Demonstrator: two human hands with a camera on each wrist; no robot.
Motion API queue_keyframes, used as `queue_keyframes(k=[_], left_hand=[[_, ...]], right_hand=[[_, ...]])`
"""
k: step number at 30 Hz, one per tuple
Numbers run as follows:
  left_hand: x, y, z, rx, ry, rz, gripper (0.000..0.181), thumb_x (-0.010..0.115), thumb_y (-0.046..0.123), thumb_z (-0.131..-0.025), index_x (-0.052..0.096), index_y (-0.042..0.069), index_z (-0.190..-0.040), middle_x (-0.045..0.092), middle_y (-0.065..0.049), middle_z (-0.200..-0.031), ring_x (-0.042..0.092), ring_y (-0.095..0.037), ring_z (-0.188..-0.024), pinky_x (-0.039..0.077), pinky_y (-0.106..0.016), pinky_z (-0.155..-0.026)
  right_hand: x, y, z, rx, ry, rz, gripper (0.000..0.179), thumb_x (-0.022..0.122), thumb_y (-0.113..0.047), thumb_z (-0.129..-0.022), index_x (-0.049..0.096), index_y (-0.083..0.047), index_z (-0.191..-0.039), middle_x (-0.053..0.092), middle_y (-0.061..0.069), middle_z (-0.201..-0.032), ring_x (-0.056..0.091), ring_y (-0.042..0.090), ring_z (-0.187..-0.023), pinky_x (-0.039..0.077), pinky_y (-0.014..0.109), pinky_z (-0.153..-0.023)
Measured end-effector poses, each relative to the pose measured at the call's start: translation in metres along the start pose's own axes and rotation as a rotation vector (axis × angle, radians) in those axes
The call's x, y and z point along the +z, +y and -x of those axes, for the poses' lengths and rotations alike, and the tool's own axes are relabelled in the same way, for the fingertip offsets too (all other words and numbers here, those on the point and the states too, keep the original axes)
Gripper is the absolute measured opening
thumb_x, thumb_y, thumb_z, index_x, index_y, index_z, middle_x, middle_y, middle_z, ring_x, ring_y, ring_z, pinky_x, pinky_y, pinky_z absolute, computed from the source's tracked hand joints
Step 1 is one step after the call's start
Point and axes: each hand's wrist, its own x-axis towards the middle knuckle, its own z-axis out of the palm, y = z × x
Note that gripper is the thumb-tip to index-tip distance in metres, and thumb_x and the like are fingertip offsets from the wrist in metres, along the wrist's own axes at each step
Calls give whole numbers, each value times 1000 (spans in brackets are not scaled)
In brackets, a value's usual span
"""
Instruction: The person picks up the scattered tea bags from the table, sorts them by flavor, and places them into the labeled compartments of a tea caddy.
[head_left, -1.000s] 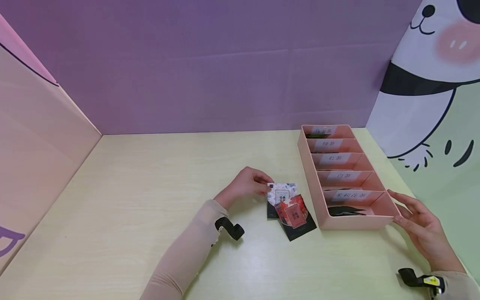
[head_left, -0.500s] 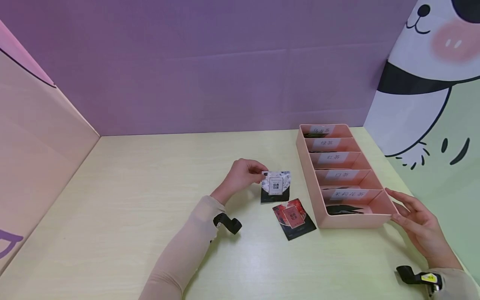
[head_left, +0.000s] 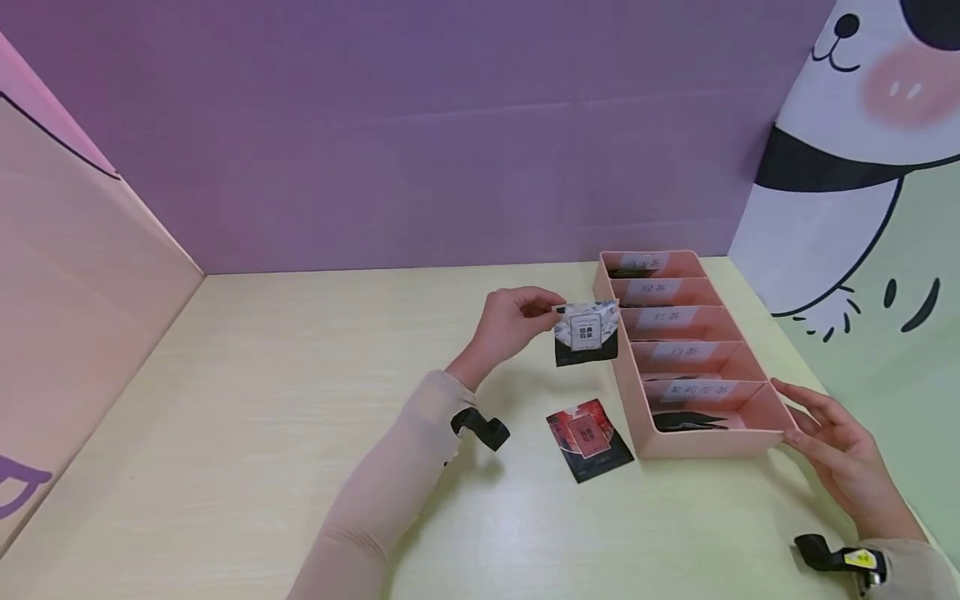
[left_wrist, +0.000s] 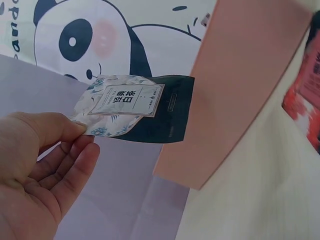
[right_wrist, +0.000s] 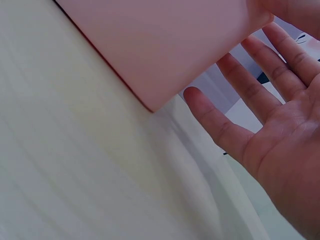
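My left hand (head_left: 517,329) pinches a white-and-black tea sachet (head_left: 587,333) by its upper left corner, between thumb and fingers. The sachet is held above the table, by the left wall of a pink divided box (head_left: 626,367); in the left wrist view the sachet (left_wrist: 135,107) overlaps the box wall (left_wrist: 235,95). A red-and-black tea sachet (head_left: 590,439) lies on the table left of the box's near end. With fingers extended, my right hand (head_left: 847,450) touches the box's near right corner; the right wrist view shows these fingers (right_wrist: 245,90) beside the box wall (right_wrist: 165,45).
The box has several compartments in a row, each with a labelled divider. Dark sachets (head_left: 688,421) lie in the nearest compartment, and some show in the farthest. A purple wall (head_left: 405,167) stands behind the table (head_left: 300,375), with panda-printed panels at the right.
My left hand has drawn the white-and-black sachet off the red one, lifted it, and brought it away from me and then right toward the box. My right hand stays at the box corner.
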Motion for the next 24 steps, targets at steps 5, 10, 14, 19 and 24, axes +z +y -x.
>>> queue_keyframes(k=[5, 10, 14, 19, 24], left_hand=[[9, 13, -6, 44, -2, 42, 18, 71, 1, -90, 75, -1, -108, 72, -13, -100, 66, -19, -82, 53, -22, -72], [19, 24, -8, 84, -9, 84, 20, 71, 1, -90, 75, 0, -110, 73, -13, -99, 66, -16, -81, 53, -21, -71], [30, 32, -10, 105, -10, 114, 20, 72, 2, -90, 75, 0, -110, 73, -13, -98, 66, -12, -79, 52, -20, -68], [47, 34, -11, 181, -14, 133, 18, 71, 1, -91, 75, -2, -108, 74, -14, -98, 62, -7, -74, 51, -18, -66], [65, 31, -6, 265, -35, 124, 17, 69, -1, -91, 75, -3, -107, 74, -14, -99, 63, -6, -75, 53, -18, -69]], right_hand=[[0, 0, 1, -15, 4, 7, 54, 33, 23, -96, 41, 5, -146, 51, 3, -146, 55, 12, -127, 48, 22, -93], [1, 0, 1, -22, 3, 1, 54, 34, 23, -96, 42, 5, -145, 52, 4, -146, 55, 12, -127, 48, 22, -94], [1, 0, 1, -7, 6, 5, 54, 34, 23, -96, 44, 3, -145, 52, 2, -145, 55, 11, -126, 49, 22, -93], [1, 0, 1, -10, 10, 11, 54, 34, 23, -96, 44, 4, -145, 52, 2, -145, 55, 11, -126, 49, 22, -92], [1, 0, 1, -15, 8, 14, 54, 34, 24, -95, 43, 5, -145, 52, 2, -145, 56, 11, -126, 49, 22, -92]])
